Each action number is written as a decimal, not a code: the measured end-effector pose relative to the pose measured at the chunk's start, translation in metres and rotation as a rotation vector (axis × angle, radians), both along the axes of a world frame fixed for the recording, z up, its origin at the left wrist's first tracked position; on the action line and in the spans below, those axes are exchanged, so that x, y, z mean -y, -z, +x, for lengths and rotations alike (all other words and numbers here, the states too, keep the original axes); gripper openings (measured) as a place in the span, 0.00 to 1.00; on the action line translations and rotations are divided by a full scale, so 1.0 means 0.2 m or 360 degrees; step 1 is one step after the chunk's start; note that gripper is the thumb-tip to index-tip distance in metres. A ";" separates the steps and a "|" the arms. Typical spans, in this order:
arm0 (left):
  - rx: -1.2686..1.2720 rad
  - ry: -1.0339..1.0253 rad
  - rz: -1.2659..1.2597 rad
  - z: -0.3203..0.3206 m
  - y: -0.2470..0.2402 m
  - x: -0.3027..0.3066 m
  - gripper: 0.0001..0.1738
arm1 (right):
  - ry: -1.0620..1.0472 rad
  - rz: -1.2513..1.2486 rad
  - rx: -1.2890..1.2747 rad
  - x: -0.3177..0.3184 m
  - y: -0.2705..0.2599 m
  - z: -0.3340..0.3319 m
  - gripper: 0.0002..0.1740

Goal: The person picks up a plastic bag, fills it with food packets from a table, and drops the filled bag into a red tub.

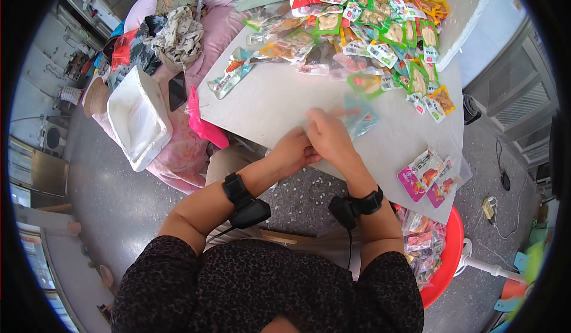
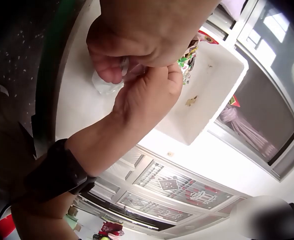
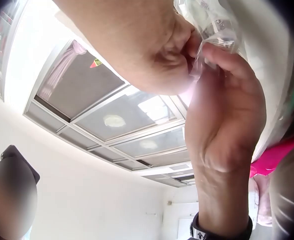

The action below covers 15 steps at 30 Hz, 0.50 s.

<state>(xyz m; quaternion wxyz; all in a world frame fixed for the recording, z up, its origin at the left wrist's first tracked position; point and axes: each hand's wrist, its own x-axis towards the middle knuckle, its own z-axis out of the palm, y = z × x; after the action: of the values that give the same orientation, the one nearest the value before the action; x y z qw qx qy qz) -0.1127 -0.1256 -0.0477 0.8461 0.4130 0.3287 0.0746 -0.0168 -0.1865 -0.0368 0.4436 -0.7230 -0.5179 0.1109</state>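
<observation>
Both hands meet over the front part of the table (image 1: 262, 107). The left hand (image 1: 291, 151) (image 3: 227, 110) pinches a clear plastic bag (image 3: 219, 42) between thumb and fingers. Close against it, the right hand (image 1: 330, 136) (image 2: 147, 95) has its fingers curled on the same plastic. In the head view the bag (image 1: 360, 119) spreads out beyond the right hand, bluish and blurred. What lies between the fingertips is partly hidden by the hands. Many small colourful food packets (image 1: 380, 35) are heaped at the back of the table.
A white foam box (image 1: 470, 17) stands behind the heap. Two pink-and-white packages (image 1: 419, 172) lie at the table's right. Below is a red basin (image 1: 455, 244) of packets. At left are another foam box (image 1: 140, 116) and a pink bag (image 1: 205, 124).
</observation>
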 end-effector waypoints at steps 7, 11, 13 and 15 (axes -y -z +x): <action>-0.0253 0.0318 0.1254 0.11 0.17 -0.17 0.10 | -0.0013 0.0003 -0.0018 -0.01 0.03 0.02 0.10; -0.0290 0.0157 0.2334 0.14 0.21 -0.21 0.11 | 0.0028 0.0161 -0.0021 -0.01 0.04 0.03 0.10; -0.0665 0.0302 0.2450 0.13 0.07 -0.20 0.13 | 0.0002 0.0220 -0.0047 -0.01 0.03 0.02 0.10; -0.0747 0.0398 0.2380 0.11 0.02 -0.20 0.13 | -0.0007 0.0172 -0.0217 0.00 0.00 0.02 0.10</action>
<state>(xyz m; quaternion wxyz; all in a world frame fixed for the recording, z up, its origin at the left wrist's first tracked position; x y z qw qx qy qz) -0.0917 -0.0847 -0.0513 0.2552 0.9105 0.3124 0.0908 -0.0134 -0.1857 -0.0363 0.5158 -0.6877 -0.4934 0.1326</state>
